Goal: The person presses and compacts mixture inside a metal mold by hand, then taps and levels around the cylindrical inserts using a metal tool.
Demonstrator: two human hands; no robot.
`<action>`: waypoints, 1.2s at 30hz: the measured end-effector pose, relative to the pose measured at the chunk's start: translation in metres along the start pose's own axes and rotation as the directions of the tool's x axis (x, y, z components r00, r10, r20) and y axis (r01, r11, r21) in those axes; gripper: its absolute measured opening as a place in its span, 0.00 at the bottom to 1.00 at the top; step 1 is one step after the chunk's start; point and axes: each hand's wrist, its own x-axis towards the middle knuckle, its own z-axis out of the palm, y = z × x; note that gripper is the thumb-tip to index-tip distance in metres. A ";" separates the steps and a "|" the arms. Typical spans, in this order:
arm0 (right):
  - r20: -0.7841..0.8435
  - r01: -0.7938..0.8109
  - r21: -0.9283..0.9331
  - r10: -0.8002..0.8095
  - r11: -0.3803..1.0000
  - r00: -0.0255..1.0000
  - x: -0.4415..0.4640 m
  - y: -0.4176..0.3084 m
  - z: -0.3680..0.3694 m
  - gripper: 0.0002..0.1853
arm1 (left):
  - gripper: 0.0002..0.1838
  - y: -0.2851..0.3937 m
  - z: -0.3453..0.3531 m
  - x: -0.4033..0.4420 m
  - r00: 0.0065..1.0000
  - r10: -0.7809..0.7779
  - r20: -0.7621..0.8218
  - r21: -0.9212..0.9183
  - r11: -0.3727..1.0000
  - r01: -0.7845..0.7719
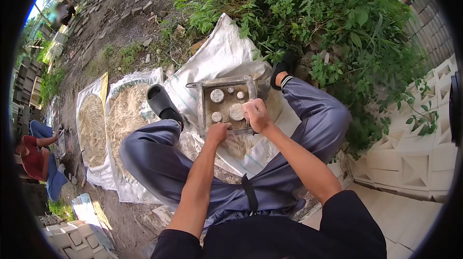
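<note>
Between my legs a square frame [200, 109], worn and grey, lies on a white woven sack [226, 49]. Inside it, sandy powder surrounds several round pale pieces of different sizes, among them a large disc [236, 111] and a smaller disc [217, 96]. My left hand [218, 132] is closed at the frame's near side, its thumb reaching over the inner edge. At the right side my right hand [256, 115] forms a fist beside the large disc, partly covering it. Whatever that fist holds, if anything, is hidden.
Left of my foot in a black clog [161, 100] lie two open sacks of pale powder, one nearer [128, 129] and one farther [91, 129]. Green plants [308, 13] grow ahead. Patterned blocks [410, 162] stand at right. A person in a red shirt [34, 160] sits at far left.
</note>
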 end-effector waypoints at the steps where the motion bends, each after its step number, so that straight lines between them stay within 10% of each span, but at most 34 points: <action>1: -0.003 0.004 -0.002 -0.004 1.000 1.000 -0.004 -0.008 -0.004 0.19 | 0.18 0.003 0.000 -0.001 0.997 -0.031 0.066 0.035 0.999 0.029; 9: -0.342 -0.015 0.513 0.220 0.858 0.913 0.001 -0.096 -0.093 0.23 | 0.18 0.007 0.002 0.000 0.999 0.027 0.039 0.127 0.991 -0.031; 14: -0.389 -0.430 0.186 0.468 0.884 0.793 0.028 -0.035 -0.088 0.22 | 0.18 0.015 0.003 -0.004 0.988 0.149 0.039 0.125 0.980 -0.153; 17: -0.502 -0.720 -0.250 0.549 0.648 0.668 0.021 0.035 -0.062 0.32 | 0.17 0.009 0.011 0.004 0.956 0.195 -0.217 0.093 0.979 -0.179; 21: -0.435 -0.784 -0.282 0.654 0.553 0.618 0.009 0.096 -0.053 0.34 | 0.25 0.011 -0.015 0.007 0.855 -0.090 -0.511 0.142 0.972 0.188; 23: -0.430 -0.812 -0.274 0.690 0.515 0.583 0.022 0.093 -0.048 0.34 | 0.33 -0.005 -0.012 0.018 0.611 -0.393 -0.687 0.006 0.838 0.545; 29: -0.486 -0.844 -0.238 0.693 0.481 0.532 0.046 0.201 -0.050 0.30 | 0.48 -0.062 -0.010 0.036 0.582 -0.802 -0.138 -0.432 0.577 0.693; 32: -0.497 -0.728 -0.241 0.562 0.642 0.661 0.024 0.211 -0.044 0.28 | 0.45 -0.072 -0.017 0.037 0.659 -0.745 -0.103 -0.587 0.580 0.565; 36: -0.333 -0.426 0.204 0.472 0.881 0.816 0.013 0.185 -0.015 0.31 | 0.33 -0.111 -0.009 0.052 0.782 -0.617 0.095 -0.833 0.380 0.401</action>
